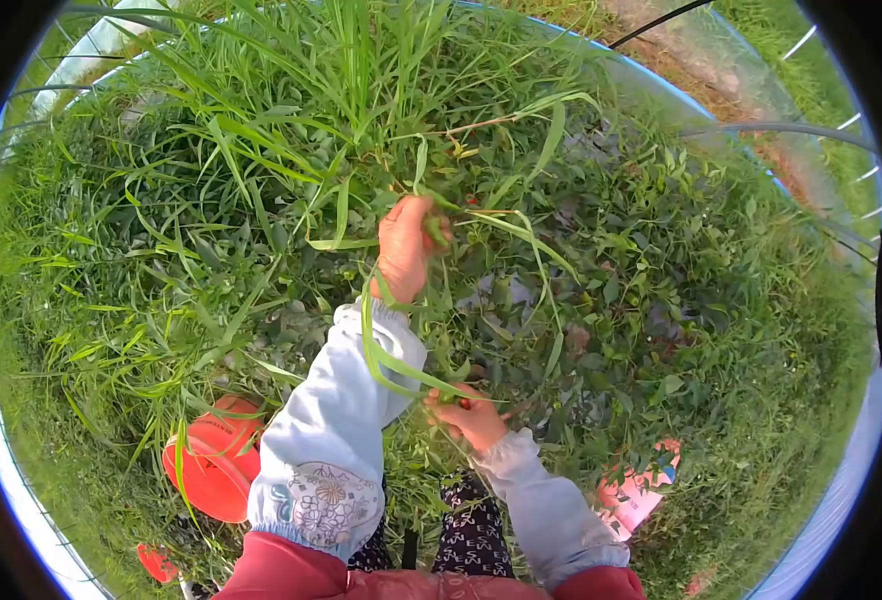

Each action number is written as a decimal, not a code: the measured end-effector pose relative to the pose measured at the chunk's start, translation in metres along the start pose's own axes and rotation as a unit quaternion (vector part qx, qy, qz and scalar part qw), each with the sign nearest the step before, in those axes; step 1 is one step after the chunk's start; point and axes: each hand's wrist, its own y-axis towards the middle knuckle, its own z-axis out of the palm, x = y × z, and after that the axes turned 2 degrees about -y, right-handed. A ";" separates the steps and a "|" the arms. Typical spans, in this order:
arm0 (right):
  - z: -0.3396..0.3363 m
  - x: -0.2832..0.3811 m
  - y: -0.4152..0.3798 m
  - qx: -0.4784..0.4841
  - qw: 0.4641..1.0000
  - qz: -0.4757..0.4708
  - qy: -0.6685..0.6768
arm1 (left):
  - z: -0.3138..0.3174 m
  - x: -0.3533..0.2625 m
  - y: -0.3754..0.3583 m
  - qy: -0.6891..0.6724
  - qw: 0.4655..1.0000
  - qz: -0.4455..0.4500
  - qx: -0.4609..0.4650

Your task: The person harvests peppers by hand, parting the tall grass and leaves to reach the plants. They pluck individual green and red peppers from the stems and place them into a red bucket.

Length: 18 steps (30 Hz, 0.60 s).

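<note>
My left hand [404,246] is stretched forward over the low leafy plants [601,260], its fingers closed. Green blades and stems of grass [434,228] stick out of the fist on its right side, slightly blurred. Closer to my body, my right hand [473,417] has its fingers curled around the end of some green blades, partly hidden. One long grass blade [379,352] arches over my left sleeve toward the right hand. Pale blue sleeve covers [331,430] reach up to both wrists.
A red bucket [216,460] lies tipped among the plants at lower left, with a smaller red object [157,563] below it. Tall grass [361,70] rises ahead. A pinkish container [633,497] sits at lower right. Thin hoops [781,130] and plastic sheeting [651,85] edge the bed.
</note>
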 end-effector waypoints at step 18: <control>0.182 0.026 -0.070 -0.049 0.994 -0.090 -0.023 | -0.180 -0.073 -0.309 -0.043 0.970 -0.154 0.183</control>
